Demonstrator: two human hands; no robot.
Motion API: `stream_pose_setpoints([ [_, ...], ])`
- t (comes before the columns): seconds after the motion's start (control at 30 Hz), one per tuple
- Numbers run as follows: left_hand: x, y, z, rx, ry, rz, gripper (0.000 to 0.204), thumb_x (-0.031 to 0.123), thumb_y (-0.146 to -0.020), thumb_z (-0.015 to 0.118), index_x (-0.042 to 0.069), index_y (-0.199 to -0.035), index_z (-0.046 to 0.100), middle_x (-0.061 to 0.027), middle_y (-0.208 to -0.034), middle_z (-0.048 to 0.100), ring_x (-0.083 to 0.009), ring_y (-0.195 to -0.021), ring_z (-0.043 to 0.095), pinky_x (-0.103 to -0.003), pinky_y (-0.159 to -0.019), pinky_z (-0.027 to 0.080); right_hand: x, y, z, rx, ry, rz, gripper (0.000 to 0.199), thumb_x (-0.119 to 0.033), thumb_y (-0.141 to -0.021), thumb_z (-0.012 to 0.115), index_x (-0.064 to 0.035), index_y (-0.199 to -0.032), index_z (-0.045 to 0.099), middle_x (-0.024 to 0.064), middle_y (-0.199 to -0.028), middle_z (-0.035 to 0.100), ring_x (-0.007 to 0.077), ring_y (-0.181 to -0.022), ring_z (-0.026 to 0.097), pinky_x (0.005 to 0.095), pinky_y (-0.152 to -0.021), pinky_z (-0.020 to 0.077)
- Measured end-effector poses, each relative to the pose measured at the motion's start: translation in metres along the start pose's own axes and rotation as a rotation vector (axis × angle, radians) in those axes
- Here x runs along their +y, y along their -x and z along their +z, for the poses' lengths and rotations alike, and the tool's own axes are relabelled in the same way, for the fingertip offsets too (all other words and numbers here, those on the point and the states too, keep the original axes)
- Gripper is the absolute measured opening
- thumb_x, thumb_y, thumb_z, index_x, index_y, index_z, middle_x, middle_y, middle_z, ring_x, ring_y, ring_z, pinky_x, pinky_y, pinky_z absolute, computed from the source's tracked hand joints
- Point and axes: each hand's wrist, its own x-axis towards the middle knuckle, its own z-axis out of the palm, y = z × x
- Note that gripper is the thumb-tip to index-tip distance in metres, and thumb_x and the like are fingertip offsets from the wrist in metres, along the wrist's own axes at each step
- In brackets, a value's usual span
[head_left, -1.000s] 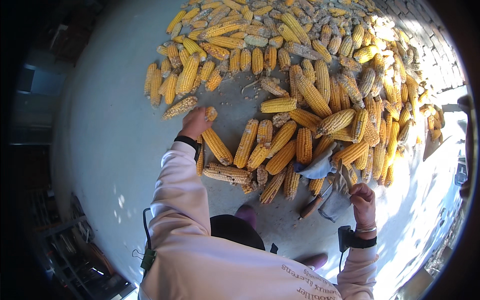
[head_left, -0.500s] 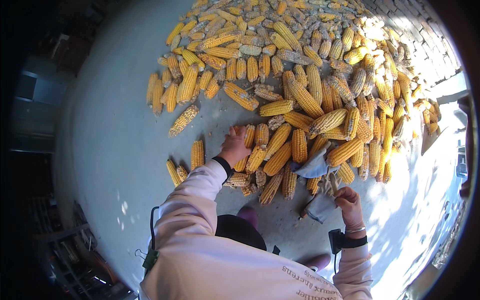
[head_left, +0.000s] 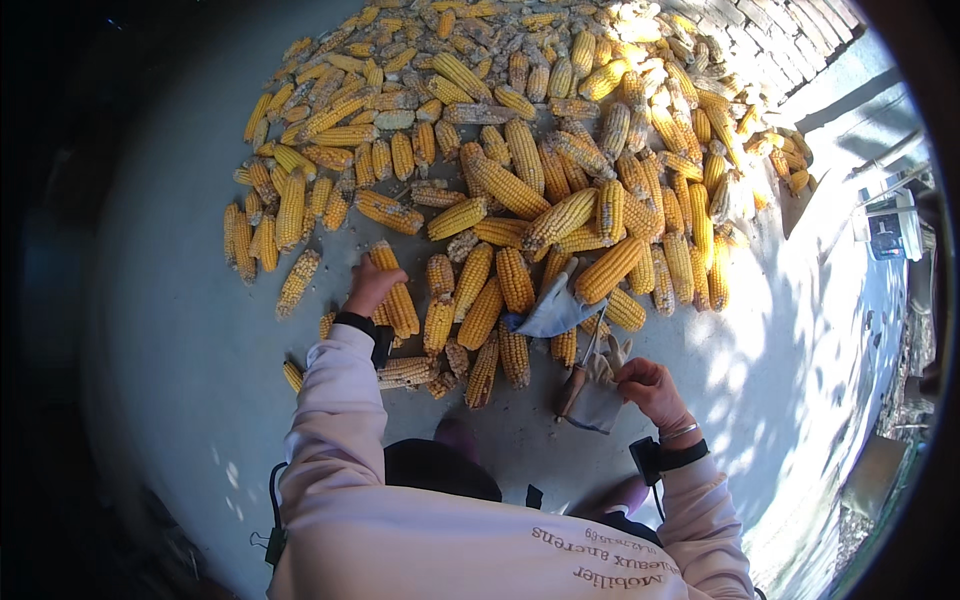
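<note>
Our left arm reaches out in front of us, with the elbow bent a little and a black band (head_left: 357, 322) around the wrist. The left hand (head_left: 370, 287) is wrapped around a yellow corn cob (head_left: 399, 300), with its thumb lying over the top side. The cob sits just right of our wrist and leans, its far end tipped to the left. We cannot tell if it touches the floor (head_left: 190, 330).

Our right arm comes up from the lower right corner and points in and forward. Its wrist has a silver bracelet (head_left: 680, 432). The right hand (head_left: 655, 393) has curled fingers, and they pinch the edge of a gray glove (head_left: 595, 407). Just left of the glove is a tool with a wooden handle (head_left: 571, 390). Past it, a blue cloth (head_left: 550, 308) lies by a fat orange cob (head_left: 610, 270). A big pile of corn (head_left: 525, 155) spreads out ahead of both hands.
</note>
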Motion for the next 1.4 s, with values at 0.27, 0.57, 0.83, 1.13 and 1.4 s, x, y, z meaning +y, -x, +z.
stream_pose_setpoints([
  [0.27,0.124,-0.010,-0.003,-0.554,0.779,0.109,0.056,0.029,-0.072,0.064,0.005,-0.114,0.038,-0.0088,-0.097,0.052,-0.0223,-0.087,0.057,-0.038,-0.068,0.051,0.010,0.007,-0.042,0.290,-0.099,-0.006,0.010,-0.002,-0.071,0.054,-0.0012,-0.080,0.058,0.0012,-0.068,0.056,0.0098,-0.057,0.052,0.0218,-0.054,0.0439],
  [0.57,0.179,0.089,0.070,-0.366,-0.583,0.980,0.030,0.034,-0.072,0.063,0.005,-0.080,0.059,-0.0108,-0.081,0.059,-0.0240,-0.074,0.059,-0.035,-0.061,0.049,0.012,0.003,-0.042,0.335,-0.139,-0.056,0.008,-0.003,-0.074,0.055,-0.0021,-0.081,0.058,0.0002,-0.071,0.057,0.0085,-0.059,0.051,0.0209,-0.055,0.0432],
  [0.83,0.120,0.103,0.118,-0.424,-0.587,1.091,0.022,0.022,-0.065,0.064,0.005,-0.076,0.056,-0.0092,-0.079,0.057,-0.0233,-0.069,0.057,-0.035,-0.060,0.047,0.029,-0.004,-0.039,0.314,-0.109,-0.128,0.005,-0.001,-0.077,0.058,-0.0040,-0.080,0.057,-0.0025,-0.074,0.056,0.0061,-0.065,0.052,0.0196,-0.061,0.0428],
  [1.13,0.167,0.091,0.056,-0.898,0.653,0.580,0.014,0.009,-0.070,0.061,0.000,-0.076,0.053,-0.0044,-0.072,0.057,-0.0117,-0.065,0.053,-0.028,-0.059,0.043,-0.002,-0.019,-0.021,0.150,-0.448,-0.259,0.028,0.005,-0.075,0.057,-0.0060,-0.101,0.056,-0.0012,-0.089,0.058,0.0086,-0.085,0.053,0.0225,-0.073,0.0434],
  [1.4,0.101,0.053,0.102,-0.534,0.061,0.445,0.018,0.012,-0.075,0.061,-0.002,-0.083,0.053,-0.0059,-0.073,0.057,-0.0129,-0.066,0.053,-0.029,-0.062,0.045,0.051,-0.078,0.024,0.418,0.528,-0.086,0.033,-0.021,-0.076,0.060,-0.0046,-0.104,0.055,0.0125,-0.089,0.062,0.0252,-0.080,0.061,0.0337,-0.070,0.0481],
])
